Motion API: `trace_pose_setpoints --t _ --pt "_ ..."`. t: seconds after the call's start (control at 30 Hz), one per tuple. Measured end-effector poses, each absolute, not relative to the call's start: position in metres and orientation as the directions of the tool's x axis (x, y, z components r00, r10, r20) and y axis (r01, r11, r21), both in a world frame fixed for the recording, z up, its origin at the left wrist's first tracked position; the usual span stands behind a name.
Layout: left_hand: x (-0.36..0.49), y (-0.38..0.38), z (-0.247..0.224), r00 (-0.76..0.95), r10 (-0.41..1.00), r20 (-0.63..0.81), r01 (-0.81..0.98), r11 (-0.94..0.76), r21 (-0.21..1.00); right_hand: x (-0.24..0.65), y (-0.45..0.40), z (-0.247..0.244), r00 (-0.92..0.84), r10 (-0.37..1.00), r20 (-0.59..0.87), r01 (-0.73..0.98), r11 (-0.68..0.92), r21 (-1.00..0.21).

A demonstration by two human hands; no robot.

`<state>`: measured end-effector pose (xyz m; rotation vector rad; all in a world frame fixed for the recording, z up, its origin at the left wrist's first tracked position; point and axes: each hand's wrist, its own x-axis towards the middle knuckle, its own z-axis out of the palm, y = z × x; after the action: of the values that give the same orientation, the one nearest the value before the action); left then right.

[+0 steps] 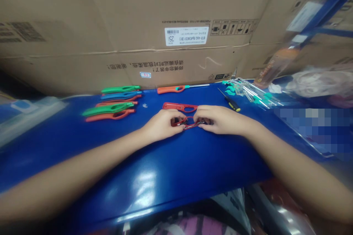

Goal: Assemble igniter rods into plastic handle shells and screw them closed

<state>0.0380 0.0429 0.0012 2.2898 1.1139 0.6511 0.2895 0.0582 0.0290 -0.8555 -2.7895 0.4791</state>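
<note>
Near the middle of the blue table, my left hand pinches the left part of a red lighter casing. My right hand has its fingers closed on the right part of the same casing, where a small dark and metallic piece shows. Just behind my hands lies a second red casing half with an oval handle opening. Farther back rests an assembled orange lighter with a long metal tube.
Several green, blue and orange casings lie at left. A screwdriver, metal tubes with teal parts and a bottle are at right. Cardboard boxes stand behind. A plastic bag sits far right.
</note>
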Motion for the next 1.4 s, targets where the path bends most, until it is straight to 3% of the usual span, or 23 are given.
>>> trace_pose_setpoints --t 0.27,0.67,0.83,0.93,1.07,1.23,1.4 --pt "0.034 0.047 -0.01 0.589 0.742 0.321 0.517 -0.651 0.556 0.291 0.06 0.026 -0.812 0.577 0.085 0.514 0.777 -0.362" --pt "0.035 0.047 -0.011 0.598 0.727 0.336 0.506 -0.668 0.545 0.289 0.058 0.03 -0.809 0.579 0.103 0.509 0.778 -0.368" --pt "0.035 0.049 -0.013 0.545 0.739 0.397 0.498 -0.666 0.555 0.297 0.07 0.031 -0.754 0.617 0.227 0.51 0.767 -0.39" --pt "0.036 0.05 -0.014 0.501 0.76 0.414 0.509 -0.645 0.57 0.316 0.089 0.03 -0.582 0.738 0.341 0.684 0.672 -0.285" --pt "0.036 0.049 -0.013 0.498 0.75 0.436 0.504 -0.659 0.558 0.355 0.12 0.024 -0.288 0.839 0.461 0.885 0.417 -0.205" --pt "0.035 0.045 -0.013 0.53 0.708 0.466 0.515 -0.706 0.486 0.386 0.143 0.007 -0.013 0.941 0.338 0.992 0.053 -0.111" --pt "0.033 0.042 -0.005 0.573 0.683 0.453 0.562 -0.729 0.389 0.387 0.147 0.001 0.041 0.95 0.309 0.987 0.009 -0.159"
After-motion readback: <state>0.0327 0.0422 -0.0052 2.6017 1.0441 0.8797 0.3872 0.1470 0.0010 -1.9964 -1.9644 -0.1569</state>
